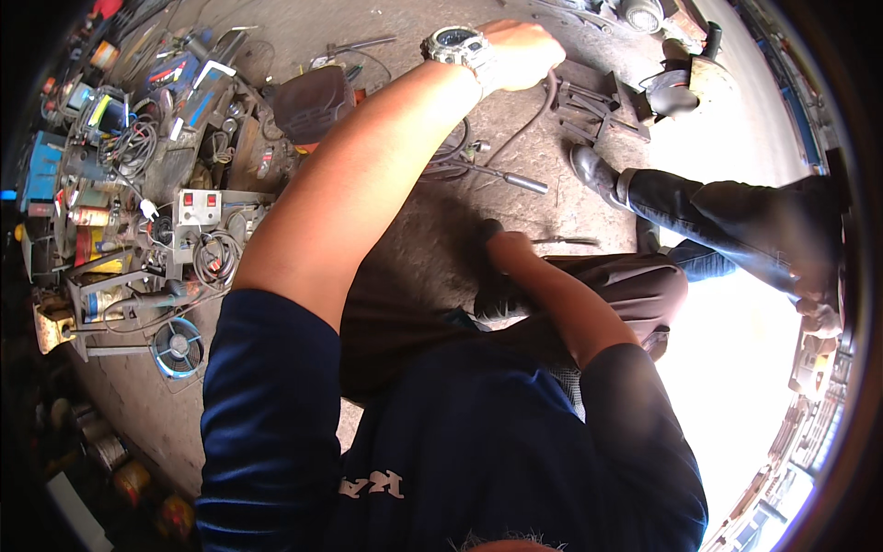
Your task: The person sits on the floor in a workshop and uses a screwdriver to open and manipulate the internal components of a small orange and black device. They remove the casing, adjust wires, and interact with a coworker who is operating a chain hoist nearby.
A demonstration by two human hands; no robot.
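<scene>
Brown cable (pixel 550 92) drops from beneath my left hand (pixel 522 55), where the fingers look curled in; whether they pinch it, I cannot tell. It bends down to the floor just beside the steel stand (pixel 589 96). My right hand (pixel 509 250) looks closed round a dark piece (pixel 492 226), mostly hidden. I judge the step as handling the cable out at arm's length; the next move seems to call for steady fingers, clear of the stand.

You had strong light from the right, its glare bleaching the floor (pixel 727 354) white; shadow pooled beside your right hand (pixel 509 250), and fisheye distortion curved the dark-edged surroundings.
</scene>
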